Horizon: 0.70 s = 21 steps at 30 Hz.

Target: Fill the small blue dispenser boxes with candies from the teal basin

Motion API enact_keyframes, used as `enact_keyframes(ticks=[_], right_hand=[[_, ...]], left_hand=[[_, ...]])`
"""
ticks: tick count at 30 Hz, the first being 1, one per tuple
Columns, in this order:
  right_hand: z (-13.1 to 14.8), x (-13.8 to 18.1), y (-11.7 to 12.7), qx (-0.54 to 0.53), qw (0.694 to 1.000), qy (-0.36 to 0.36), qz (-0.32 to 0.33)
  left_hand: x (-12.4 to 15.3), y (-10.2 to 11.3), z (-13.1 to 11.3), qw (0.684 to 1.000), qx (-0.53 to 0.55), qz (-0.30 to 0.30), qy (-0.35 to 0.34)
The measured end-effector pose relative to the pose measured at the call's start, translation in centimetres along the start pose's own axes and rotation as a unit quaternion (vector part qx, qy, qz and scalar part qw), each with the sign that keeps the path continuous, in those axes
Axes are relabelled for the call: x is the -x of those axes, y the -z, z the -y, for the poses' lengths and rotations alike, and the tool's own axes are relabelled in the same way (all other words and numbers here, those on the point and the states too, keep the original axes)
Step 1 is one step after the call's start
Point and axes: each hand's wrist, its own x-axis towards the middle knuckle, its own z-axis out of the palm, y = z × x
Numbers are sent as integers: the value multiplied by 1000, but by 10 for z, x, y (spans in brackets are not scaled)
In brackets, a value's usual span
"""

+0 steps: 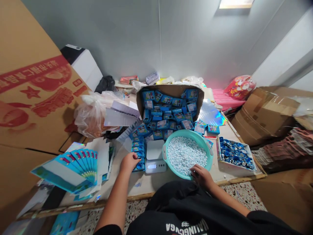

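Note:
My left hand (pixel 129 162) rests with curled fingers on a row of small blue tins (pixel 138 153) lined up left of a white digital scale (pixel 155 156). My right hand (pixel 201 175) dips over the near rim of a teal basin (pixel 209 148) filled with pale blue-white round candies (pixel 186 153); its fingers are bent into the candies, and I cannot make out what they pinch. Behind the basin a tipped cardboard box (pixel 171 89) spills many small blue packets (pixel 168 114) onto the table.
A white tray of blue tin lids (pixel 234 153) sits right of the basin. Fanned blue cards (pixel 75 166) lie at the left, with a plastic bag (pixel 91 114) behind them. Large cardboard boxes (pixel 264 111) stand right, a big printed carton (pixel 31 91) at the left.

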Motion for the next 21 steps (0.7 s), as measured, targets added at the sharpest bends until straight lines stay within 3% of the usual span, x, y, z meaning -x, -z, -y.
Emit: enact_keyframes(ticks=[7, 15, 21], right_hand=[[-1, -1, 0, -8, 1000, 0, -1], [1, -2, 3, 3, 1000, -14, 21], [2, -2, 3, 23, 1000, 0, 19]], left_hand=[[6, 12, -4, 997, -66, 42, 5], [-12, 20, -12, 984, -109, 132, 57], [-26, 31, -26, 979, -135, 143, 59]])
